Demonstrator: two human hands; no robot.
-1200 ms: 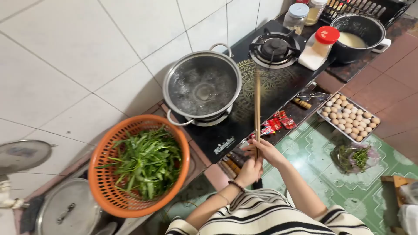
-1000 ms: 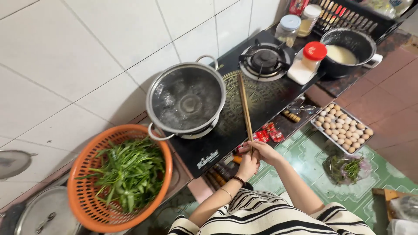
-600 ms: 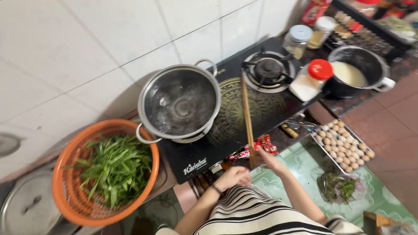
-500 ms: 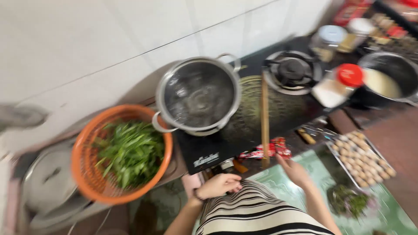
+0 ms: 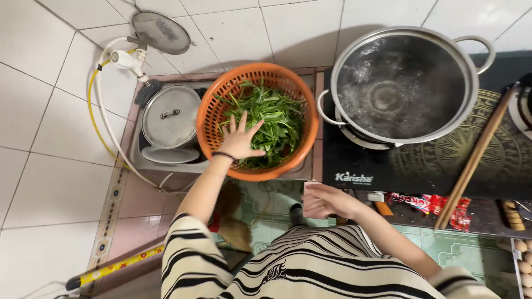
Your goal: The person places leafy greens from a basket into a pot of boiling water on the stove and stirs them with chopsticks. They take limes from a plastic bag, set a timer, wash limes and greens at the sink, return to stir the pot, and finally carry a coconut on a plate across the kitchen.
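Left hand [image 5: 239, 138] flat on greens [image 5: 271, 119] in orange basket [image 5: 213, 111], fingers spread. Right hand [image 5: 327, 200] empty, fingers loosely curled, below stove [image 5: 421, 166]. Chopsticks [image 5: 474, 160] beside pot [image 5: 404, 83].

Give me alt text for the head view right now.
Seen from above, a person's left hand rests spread on leafy greens in an orange basket; the right hand hangs empty in front of the stove. A steel pot of water sits on the black cooktop, with chopsticks lying beside it.
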